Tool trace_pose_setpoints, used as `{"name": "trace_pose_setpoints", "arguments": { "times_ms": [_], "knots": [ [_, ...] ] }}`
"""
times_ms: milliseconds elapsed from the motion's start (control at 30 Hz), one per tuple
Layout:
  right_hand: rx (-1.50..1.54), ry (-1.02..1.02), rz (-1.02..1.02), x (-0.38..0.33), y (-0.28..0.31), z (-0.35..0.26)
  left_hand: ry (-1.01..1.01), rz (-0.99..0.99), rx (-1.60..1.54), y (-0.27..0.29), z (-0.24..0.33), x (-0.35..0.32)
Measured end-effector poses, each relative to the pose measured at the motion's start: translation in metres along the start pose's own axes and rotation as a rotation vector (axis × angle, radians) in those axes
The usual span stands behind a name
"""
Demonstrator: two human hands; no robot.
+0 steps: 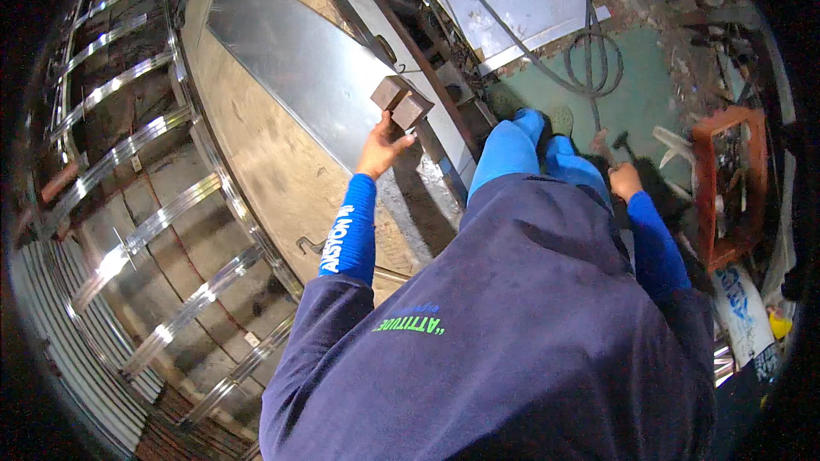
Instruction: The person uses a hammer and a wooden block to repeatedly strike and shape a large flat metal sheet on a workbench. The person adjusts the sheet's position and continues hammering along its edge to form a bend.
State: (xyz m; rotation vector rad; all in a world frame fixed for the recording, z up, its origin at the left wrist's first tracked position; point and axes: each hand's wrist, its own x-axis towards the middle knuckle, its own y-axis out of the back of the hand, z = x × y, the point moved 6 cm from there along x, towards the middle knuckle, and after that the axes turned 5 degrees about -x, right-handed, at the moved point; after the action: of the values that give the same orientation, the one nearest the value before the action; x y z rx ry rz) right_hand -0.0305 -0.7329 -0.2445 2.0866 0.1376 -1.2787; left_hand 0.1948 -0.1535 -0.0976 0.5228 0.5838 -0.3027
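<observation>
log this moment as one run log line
left hand: touching brown angular block | right hand: closed, apparently on hammer | silvery metal sheet: on tan surface

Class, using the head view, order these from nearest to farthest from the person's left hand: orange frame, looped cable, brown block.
1. Brown block: right at the fingertips of the left hand.
2. Looped cable: on the floor, to the hand's right and ahead.
3. Orange frame: at the far right, beyond the right hand.
</observation>
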Motion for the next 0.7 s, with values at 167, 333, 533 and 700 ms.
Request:
{"name": "trace_pose_setpoints", "arguments": {
  "times_ms": [167, 333, 533, 700],
  "knots": [
    [-0.336, -0.050, -0.072, 0.016, -0.031, 0.053, -0.250, 0.100, 0.499, 0.025, 0.071, 0.023],
    [0.025, -0.217, -0.261, -0.030, -0.008, -0.059, -0.430, 0.163, 0.849, 0.012, 0.087, 0.027],
    [0.496, 0.167, -0.333, -0.066, 0.002, -0.182, -0.422, 0.188, -0.304, 0.003, 0.071, 0.027],
    [0.841, 0.270, -0.538, -0.058, -0.019, -0.260, -0.428, 0.433, -0.154, -0.020, 0.071, 0.029]
  ]
}}
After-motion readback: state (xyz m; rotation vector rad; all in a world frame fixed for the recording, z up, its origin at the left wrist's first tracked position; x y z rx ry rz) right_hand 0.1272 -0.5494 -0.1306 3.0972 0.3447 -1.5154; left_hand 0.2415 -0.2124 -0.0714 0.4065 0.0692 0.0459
